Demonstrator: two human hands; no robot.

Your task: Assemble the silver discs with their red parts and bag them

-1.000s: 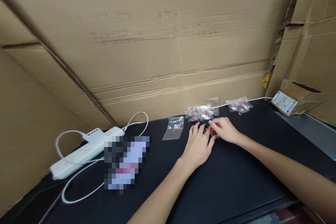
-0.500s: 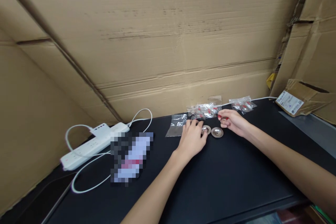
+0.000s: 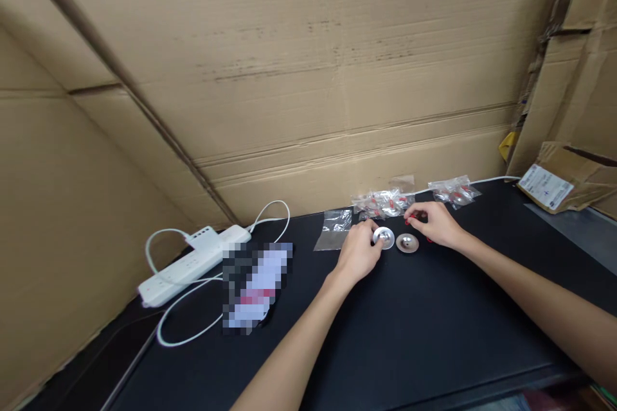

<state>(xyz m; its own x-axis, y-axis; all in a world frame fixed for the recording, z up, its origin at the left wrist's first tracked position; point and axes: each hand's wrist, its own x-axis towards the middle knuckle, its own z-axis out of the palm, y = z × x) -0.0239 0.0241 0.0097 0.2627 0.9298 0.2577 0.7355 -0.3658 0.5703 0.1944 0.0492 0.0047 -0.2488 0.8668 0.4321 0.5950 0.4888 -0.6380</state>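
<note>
- Right now our left hand closes thumb and fingertips on the rim of the left disc, a small shiny metal dish on the black table. It seems tipped a little toward us, likely so its hollow face is easy to reach.
- The right disc lies flat just right of the left disc, with neither hand on it.
- Our right hand hovers behind and to the right of the left disc, fingers drawn narrow on a tiny red piece. It is too small for us to say what it is.
- Behind the left disc lie filled clear bags with red bits, and just to its left an empty bag. We judge both are kept there for easy reach.
- Well left of the left disc sits a white power strip.
- Half a second ago the left disc looked duller and flatter under our fingers. A second ago both hands were bunched together over the discs, hiding them.
</note>
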